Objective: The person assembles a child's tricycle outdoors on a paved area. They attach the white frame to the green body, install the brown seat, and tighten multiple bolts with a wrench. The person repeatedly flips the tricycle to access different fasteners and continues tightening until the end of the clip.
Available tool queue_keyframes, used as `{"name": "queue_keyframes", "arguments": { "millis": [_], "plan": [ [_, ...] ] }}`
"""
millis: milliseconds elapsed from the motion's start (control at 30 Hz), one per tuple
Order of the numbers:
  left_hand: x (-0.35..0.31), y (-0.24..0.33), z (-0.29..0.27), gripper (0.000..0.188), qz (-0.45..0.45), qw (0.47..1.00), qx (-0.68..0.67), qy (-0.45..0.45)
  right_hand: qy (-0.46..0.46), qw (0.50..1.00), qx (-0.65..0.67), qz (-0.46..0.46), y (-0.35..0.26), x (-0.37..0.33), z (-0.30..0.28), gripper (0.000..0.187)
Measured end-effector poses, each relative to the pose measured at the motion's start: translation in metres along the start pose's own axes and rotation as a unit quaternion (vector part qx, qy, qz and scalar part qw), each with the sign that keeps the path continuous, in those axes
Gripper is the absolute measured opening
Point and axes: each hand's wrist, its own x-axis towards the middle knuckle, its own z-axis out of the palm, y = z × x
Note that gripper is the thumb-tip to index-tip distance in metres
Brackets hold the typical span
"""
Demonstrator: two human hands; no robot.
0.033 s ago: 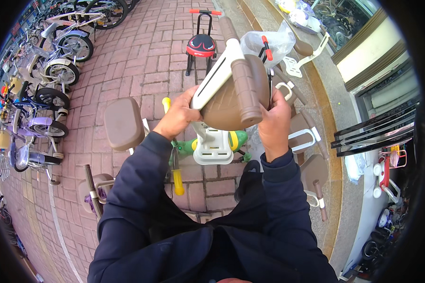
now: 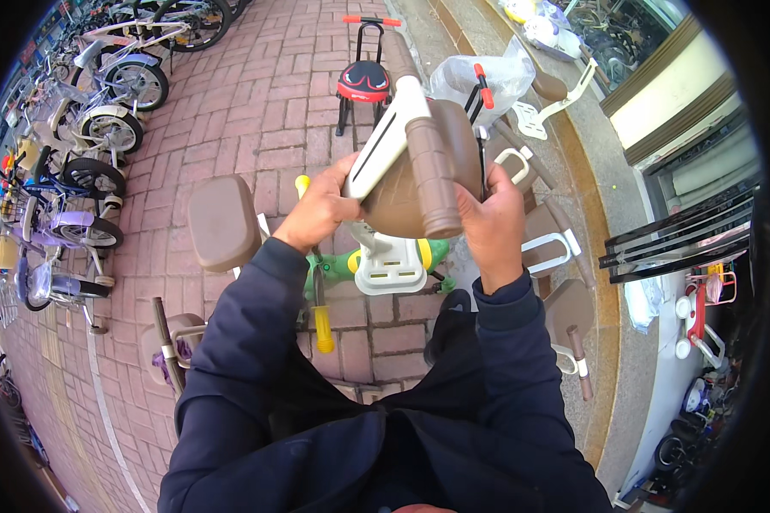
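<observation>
Child seat [image 2: 385,207], brown pad with cream frame: one, located in front of the body, apparently above the green-and-yellow ride-on toy [image 2: 342,267].

Head view, contents:

Left hand [image 2: 323,205]: grip closed on the seat's left side, at the lower end of the cream stem [image 2: 381,154].

Right hand [image 2: 498,224]: thumb against the pad's right edge; fingers partly hidden, so how firm this grip is cannot be told.

Brown crossbar [image 2: 432,179]: slanting across the pad; shifted slightly left just now, more pad showing to its right.

Slotted cream base plate [image 2: 391,272]: beneath the pad, moved a touch up and right.

Right thumb: now plainer to view. Reading: a small turn of the seat within the hands, not a setting-down.

Surroundings, unchanged: black-and-red seat [image 2: 364,84] on the brick pavement [image 2: 257,128]; second brown seat [image 2: 222,224], left; clear plastic bag [image 2: 500,77], right; bicycles [image 2: 115,132], far left, in a row.
</observation>
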Motion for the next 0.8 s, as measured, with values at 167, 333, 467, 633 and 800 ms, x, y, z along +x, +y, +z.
{"name": "queue_keyframes", "arguments": {
  "millis": [167, 333, 467, 633, 800],
  "plan": [
    [-0.006, 0.014, 0.011, 0.061, 0.187, 0.975, 0.113, 0.048, -0.042, 0.994, -0.091, -0.039, 0.005, -0.012, 0.009, 0.075],
    [-0.001, 0.018, 0.025, 0.036, 0.178, 0.951, 0.201, 0.150, -0.013, 0.992, -0.112, -0.049, 0.005, -0.009, 0.016, 0.070],
    [0.005, 0.016, 0.026, 0.034, 0.174, 0.942, 0.220, 0.184, 0.003, 0.999, -0.050, -0.005, 0.018, 0.001, 0.000, 0.056],
    [0.014, 0.016, 0.005, 0.029, 0.172, 0.952, 0.165, 0.193, 0.028, 0.992, 0.088, 0.082, 0.049, 0.019, -0.018, 0.051],
    [0.013, 0.009, 0.005, 0.037, 0.162, 0.958, 0.144, 0.186, 0.004, 0.996, 0.073, 0.048, 0.045, 0.018, -0.012, 0.061]
  ]
}}
